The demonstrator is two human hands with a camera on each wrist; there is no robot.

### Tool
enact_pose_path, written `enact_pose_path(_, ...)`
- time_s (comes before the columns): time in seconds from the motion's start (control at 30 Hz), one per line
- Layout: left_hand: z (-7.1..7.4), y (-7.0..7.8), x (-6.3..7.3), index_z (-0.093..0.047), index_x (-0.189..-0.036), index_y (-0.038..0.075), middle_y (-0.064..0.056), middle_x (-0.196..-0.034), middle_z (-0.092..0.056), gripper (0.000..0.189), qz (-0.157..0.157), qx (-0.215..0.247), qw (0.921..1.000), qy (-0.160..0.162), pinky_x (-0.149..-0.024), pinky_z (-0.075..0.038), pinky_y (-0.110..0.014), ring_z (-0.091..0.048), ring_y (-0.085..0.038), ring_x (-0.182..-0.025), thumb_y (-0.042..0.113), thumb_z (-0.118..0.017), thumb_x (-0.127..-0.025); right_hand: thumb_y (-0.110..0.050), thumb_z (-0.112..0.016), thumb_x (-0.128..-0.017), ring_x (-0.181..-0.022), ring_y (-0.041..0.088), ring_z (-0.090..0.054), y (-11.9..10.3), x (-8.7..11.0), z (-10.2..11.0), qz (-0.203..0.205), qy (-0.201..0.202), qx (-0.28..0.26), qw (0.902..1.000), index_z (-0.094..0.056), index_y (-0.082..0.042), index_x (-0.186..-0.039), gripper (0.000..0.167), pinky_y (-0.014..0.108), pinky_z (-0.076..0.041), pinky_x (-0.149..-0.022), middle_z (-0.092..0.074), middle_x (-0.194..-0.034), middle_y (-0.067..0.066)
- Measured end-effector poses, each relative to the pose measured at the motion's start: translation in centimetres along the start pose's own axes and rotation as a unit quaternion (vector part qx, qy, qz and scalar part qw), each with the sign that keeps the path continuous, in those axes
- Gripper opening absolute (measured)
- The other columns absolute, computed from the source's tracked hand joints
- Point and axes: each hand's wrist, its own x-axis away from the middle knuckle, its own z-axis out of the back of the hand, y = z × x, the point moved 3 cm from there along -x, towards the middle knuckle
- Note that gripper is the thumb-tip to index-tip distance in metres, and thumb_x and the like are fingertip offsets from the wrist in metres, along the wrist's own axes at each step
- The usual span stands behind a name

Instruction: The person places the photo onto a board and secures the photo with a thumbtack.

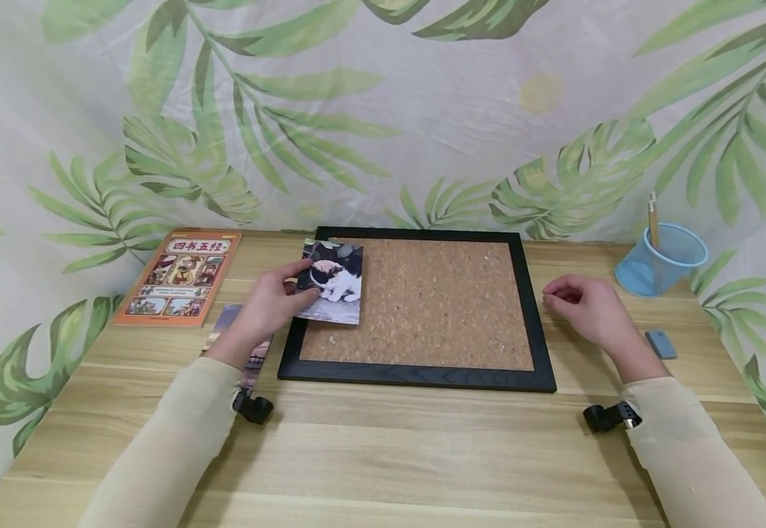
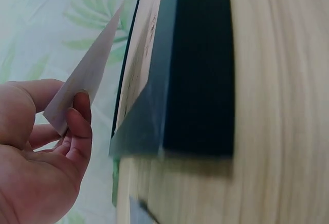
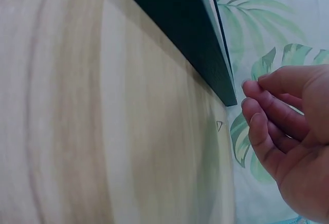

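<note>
Left hand (image 1: 267, 302): I pinch the cat photo (image 1: 338, 287) by its left edge; a light hold should avoid creasing.
Cat photo: tilted above the left of the cork board (image 1: 438, 308); I'd best square it to the black frame (image 1: 415, 375) before pressing.
Right hand (image 1: 587, 309): loosely curled, nothing visible in it, beside the black frame; free to steady a corner.

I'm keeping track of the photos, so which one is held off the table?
The black-and-white cat photo: the left hand pinches it by one edge, whereas the purplish photo lies on the table, partly hidden.
</note>
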Motion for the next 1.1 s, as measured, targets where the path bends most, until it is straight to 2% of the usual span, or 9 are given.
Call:
enact_pose_path(0.07, -0.6, 0.3, -0.2, -0.048, -0.164, 0.01, 0.0, -0.079, -0.055, 0.067, -0.004, 0.0, 1.0, -0.006, -0.054, -0.04, -0.027, -0.042, -0.009, -0.059, 0.017, -0.073, -0.102, -0.017, -0.071, -0.105, -0.092, 0.025, -0.067, -0.2, 0.1, 0.0, 0.006, 0.005, -0.002, 1.0, -0.077, -0.002, -0.115, 0.019, 0.029, -0.051, -0.077, -0.078, -0.104, 0.016)
enact_pose_path(0.13, -1.3, 0.5, -0.4, -0.049, -0.163, 0.009, 0.004, -0.067, -0.045, 0.066, -0.011, -0.007, 0.9999, -0.011, -0.055, -0.04, -0.027, -0.043, -0.011, -0.061, 0.017, -0.073, -0.102, -0.017, -0.071, -0.105, -0.092, 0.024, -0.067, -0.5, 0.1, 0.0, 0.01, 0.008, -0.004, 0.9999, -0.077, -0.002, -0.115, 0.019, 0.027, -0.05, -0.076, -0.079, -0.105, 0.016)
enact_pose_path(0.37, -3.4, 1.4, -1.2, -0.052, -0.16, 0.005, -0.001, -0.074, -0.051, 0.064, -0.029, -0.023, 0.9989, -0.028, -0.057, -0.041, -0.028, -0.047, -0.018, -0.068, 0.017, -0.074, -0.101, -0.019, -0.07, -0.106, -0.089, 0.022, -0.064, -1.7, 0.1, -0.2, 0.021, 0.007, -0.015, 0.9996, -0.077, -0.003, -0.114, 0.019, 0.026, -0.049, -0.073, -0.078, -0.103, 0.015)
enact_pose_path(0.5, -4.4, 1.8, -1.4, -0.052, -0.159, 0.003, -0.007, -0.082, -0.058, 0.065, -0.03, -0.038, 0.9981, -0.039, -0.061, -0.043, -0.029, -0.051, -0.02, -0.075, 0.018, -0.074, -0.101, -0.017, -0.069, -0.106, -0.086, 0.021, -0.064, -2.5, 0.1, -0.3, 0.031, 0.007, -0.02, 0.9993, -0.077, -0.003, -0.114, 0.018, 0.025, -0.049, -0.071, -0.078, -0.101, 0.015)
enact_pose_path(0.67, -5.2, 2.3, -1.9, -0.048, -0.161, 0.001, -0.015, -0.1, -0.065, 0.07, -0.023, -0.079, 0.9951, -0.056, -0.07, -0.045, -0.032, -0.055, -0.024, -0.086, 0.023, -0.075, -0.1, -0.017, -0.068, -0.107, -0.086, 0.021, -0.063, -3.5, -0.1, -0.6, 0.03, 0.0, -0.029, 0.9991, -0.077, -0.002, -0.116, 0.019, 0.025, -0.05, -0.071, -0.078, -0.102, 0.015)
enact_pose_path(0.9, -5.8, 2.5, -2.7, -0.038, -0.167, 0.002, -0.023, -0.132, -0.066, 0.08, -0.009, -0.139, 0.9857, -0.094, -0.093, -0.052, -0.045, -0.061, -0.029, -0.108, 0.03, -0.074, -0.101, -0.014, -0.068, -0.107, -0.084, 0.017, -0.063, -4.7, -0.7, -1.4, 0.043, -0.012, -0.05, 0.9978, -0.077, 0.0, -0.118, 0.02, 0.024, -0.05, -0.071, -0.078, -0.101, 0.016)
enact_pose_path(0.93, -6.1, 1.9, -3.1, -0.038, -0.167, 0.003, -0.023, -0.13, -0.067, 0.083, -0.016, -0.148, 0.9842, -0.096, -0.092, -0.053, -0.045, -0.062, -0.03, -0.106, 0.034, -0.075, -0.1, -0.014, -0.068, -0.107, -0.084, 0.017, -0.063, -4.9, -0.8, -1.5, 0.043, -0.015, -0.054, 0.9975, -0.076, 0.0, -0.118, 0.02, 0.024, -0.05, -0.071, -0.078, -0.101, 0.016)
enact_pose_path(0.97, -6.3, 1.5, -3.5, -0.038, -0.167, 0.003, -0.023, -0.133, -0.068, 0.084, -0.019, -0.156, 0.9828, -0.097, -0.095, -0.054, -0.046, -0.064, -0.03, -0.11, 0.036, -0.075, -0.099, -0.013, -0.068, -0.106, -0.083, 0.017, -0.062, -5.0, -0.9, -1.7, 0.044, -0.016, -0.056, 0.9973, -0.077, 0.0, -0.118, 0.02, 0.024, -0.05, -0.071, -0.078, -0.1, 0.016)
enact_pose_path(1.1, -7.3, -1.3, -5.7, -0.035, -0.168, 0.006, -0.02, -0.153, -0.062, 0.091, -0.025, -0.186, 0.9768, -0.102, -0.11, -0.053, -0.051, -0.062, -0.034, -0.136, 0.044, -0.077, -0.097, -0.012, -0.069, -0.106, -0.084, 0.019, -0.061, -5.7, -1.3, -2.2, 0.049, -0.026, -0.071, 0.9959, -0.076, 0.001, -0.116, 0.018, 0.024, -0.05, -0.07, -0.077, -0.101, 0.017)
